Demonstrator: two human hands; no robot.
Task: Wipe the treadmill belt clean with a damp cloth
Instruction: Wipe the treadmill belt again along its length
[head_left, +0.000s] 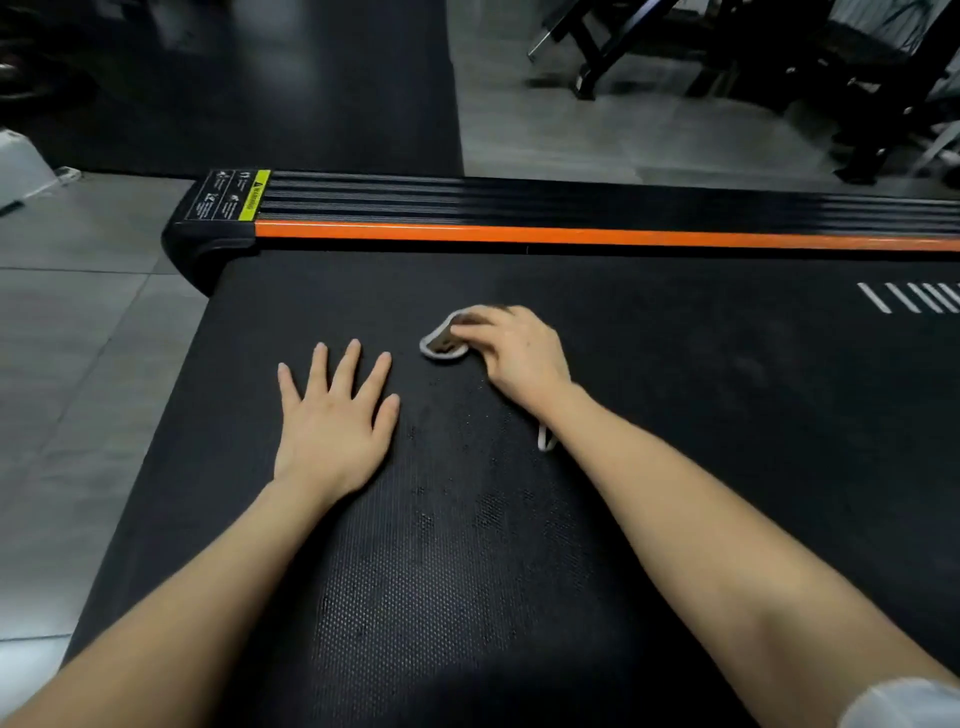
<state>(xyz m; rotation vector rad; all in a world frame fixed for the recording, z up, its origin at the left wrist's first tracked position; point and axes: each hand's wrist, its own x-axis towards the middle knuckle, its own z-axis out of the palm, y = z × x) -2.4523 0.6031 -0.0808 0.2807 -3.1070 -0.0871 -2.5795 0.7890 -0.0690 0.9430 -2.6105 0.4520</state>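
The black textured treadmill belt (675, 415) fills most of the view. My left hand (332, 421) lies flat on it with fingers spread and straight, holding nothing. My right hand (511, 353) is just to its right, fingers curled over a small bunched grey-white cloth (439, 345) pressed against the belt. Most of the cloth is hidden under the hand; a small strip of it shows by my wrist. Faint damp patches mark the belt between my forearms.
A black ribbed side rail with an orange stripe (571, 235) and a yellow warning label (253, 200) borders the belt's far edge. Grey floor tiles (78, 338) lie left. Black gym equipment frames (779, 57) stand at the back right.
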